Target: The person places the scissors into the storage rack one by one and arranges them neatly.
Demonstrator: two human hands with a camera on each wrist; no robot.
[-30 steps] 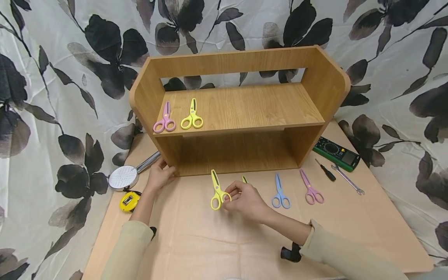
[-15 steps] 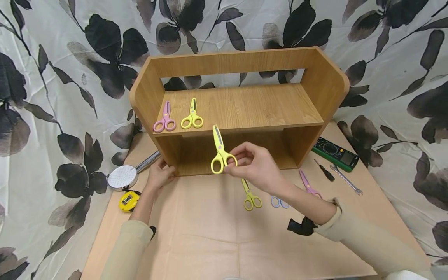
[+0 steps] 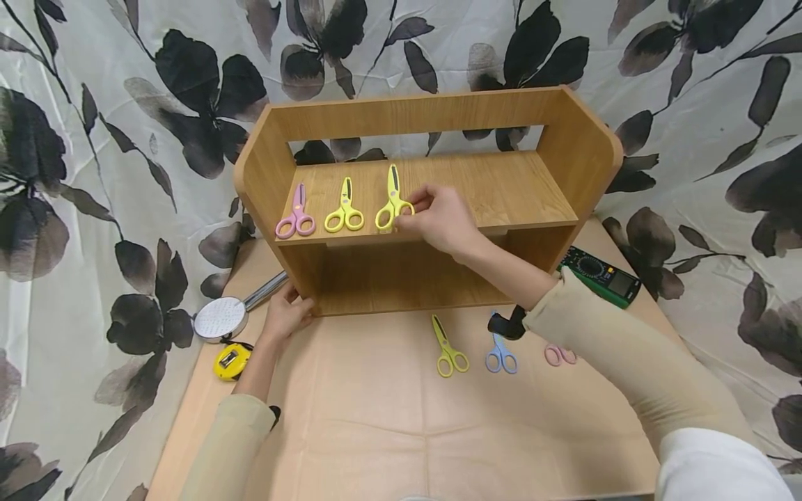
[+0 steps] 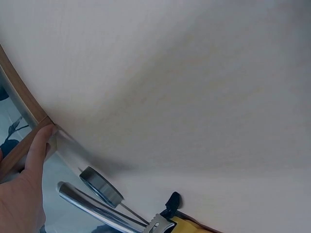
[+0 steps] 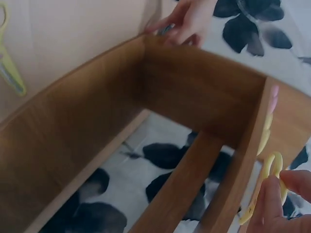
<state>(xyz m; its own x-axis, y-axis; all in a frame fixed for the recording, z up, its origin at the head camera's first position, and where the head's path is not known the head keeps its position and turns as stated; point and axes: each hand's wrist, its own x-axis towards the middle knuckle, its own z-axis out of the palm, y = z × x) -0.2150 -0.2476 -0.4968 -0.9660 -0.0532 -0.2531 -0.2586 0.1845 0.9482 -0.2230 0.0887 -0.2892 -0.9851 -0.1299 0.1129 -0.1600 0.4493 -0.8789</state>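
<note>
My right hand (image 3: 442,217) pinches a handle loop of yellow scissors (image 3: 393,196) at the upper board of a wooden shelf (image 3: 413,118). The blades point up and away; whether the scissors bear on the board is unclear. To their left on that board lie another pair of yellow scissors (image 3: 344,207) and pink scissors (image 3: 297,211). In the right wrist view, thumb and fingers close on the yellow loop (image 5: 276,162). My left hand (image 3: 287,314) holds the shelf's lower left front corner, its fingertip against the wooden edge (image 4: 36,131) in the left wrist view.
On the table lie yellow-green scissors (image 3: 446,353), blue scissors (image 3: 501,358) and pink scissors (image 3: 560,355), the last partly hidden by my right arm. A green multimeter (image 3: 604,278) is at right. Left of the shelf are a shower head (image 3: 222,317) and a yellow tape measure (image 3: 231,360).
My right hand has lifted the yellow scissors from near the table up to the shelf's upper board, beside the other two pairs. My left hand stays at the shelf corner.
</note>
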